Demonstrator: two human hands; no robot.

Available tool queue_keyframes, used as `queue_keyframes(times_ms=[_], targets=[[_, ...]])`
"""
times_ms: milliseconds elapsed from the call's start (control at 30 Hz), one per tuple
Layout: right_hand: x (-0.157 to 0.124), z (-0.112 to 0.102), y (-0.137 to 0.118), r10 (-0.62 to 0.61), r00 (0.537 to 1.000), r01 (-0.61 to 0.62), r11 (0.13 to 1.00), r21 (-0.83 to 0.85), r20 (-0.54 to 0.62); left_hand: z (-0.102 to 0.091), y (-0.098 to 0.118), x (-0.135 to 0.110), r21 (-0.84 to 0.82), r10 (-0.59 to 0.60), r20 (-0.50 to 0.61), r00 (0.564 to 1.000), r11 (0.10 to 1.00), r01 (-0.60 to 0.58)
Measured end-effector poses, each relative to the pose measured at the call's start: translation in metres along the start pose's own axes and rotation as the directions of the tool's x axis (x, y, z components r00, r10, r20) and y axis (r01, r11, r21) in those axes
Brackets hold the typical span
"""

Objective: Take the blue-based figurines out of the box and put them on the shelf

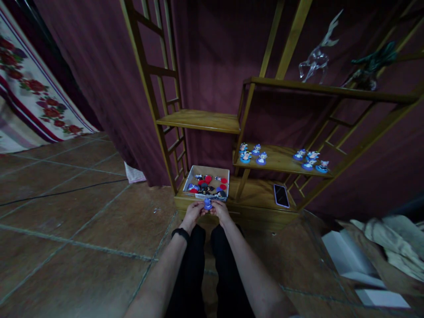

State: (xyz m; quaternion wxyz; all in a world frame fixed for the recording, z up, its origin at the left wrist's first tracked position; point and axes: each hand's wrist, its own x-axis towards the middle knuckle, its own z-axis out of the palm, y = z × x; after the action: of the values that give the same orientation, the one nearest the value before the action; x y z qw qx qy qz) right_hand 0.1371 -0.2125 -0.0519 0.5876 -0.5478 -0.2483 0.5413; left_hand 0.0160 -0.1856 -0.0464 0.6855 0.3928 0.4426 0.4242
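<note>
A small purple figurine [207, 204] is held between my two hands, just in front of a shallow box. My left hand [193, 213] has its fingers closed on the figurine's left side, and my right hand [219, 209] grips its right side. Beyond them the white-edged cardboard box [208, 169] sits on the bottom shelf. Inside lie several small figurines [204, 187] and red round bases [223, 187], some dark, some purple. The figurine's details are too small to make out.
On the middle shelf [276, 160] stand two groups of figurines, one left [261, 158] and one right [309, 164]. A phone [281, 195] lies on the bottom shelf. Above are a clear deer ornament [316, 57] and a dark green ornament [374, 64]. White boxes [351, 254] lie on the floor at right.
</note>
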Motion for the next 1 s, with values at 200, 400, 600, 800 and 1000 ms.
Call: queue_keyframes(times_ms=[200,400,600,800,1000], targets=[[0.000,0.000,0.001,0.023,0.999,-0.023,0.999,0.022,0.033,0.001,0.002,-0.003,-0.149,-0.030,-0.050,0.998,0.989,0.023],[-0.002,0.001,-0.001,0.010,0.999,-0.011,0.999,0.033,0.049,0.004,0.005,-0.006,-0.136,-0.075,-0.011,0.997,0.988,0.073],[0.004,0.001,-0.001,0.059,0.998,-0.058,0.998,0.021,-0.038,0.004,0.006,-0.005,-0.045,-0.107,0.038,0.993,0.993,0.109],[0.010,-0.003,0.005,0.046,0.998,-0.046,0.999,0.000,-0.036,0.002,0.005,-0.003,0.026,-0.069,0.038,0.997,0.997,0.068],[0.010,-0.003,0.006,0.027,0.999,-0.026,1.000,0.005,-0.035,0.005,0.008,-0.007,0.029,-0.086,0.035,0.996,0.996,0.085]])
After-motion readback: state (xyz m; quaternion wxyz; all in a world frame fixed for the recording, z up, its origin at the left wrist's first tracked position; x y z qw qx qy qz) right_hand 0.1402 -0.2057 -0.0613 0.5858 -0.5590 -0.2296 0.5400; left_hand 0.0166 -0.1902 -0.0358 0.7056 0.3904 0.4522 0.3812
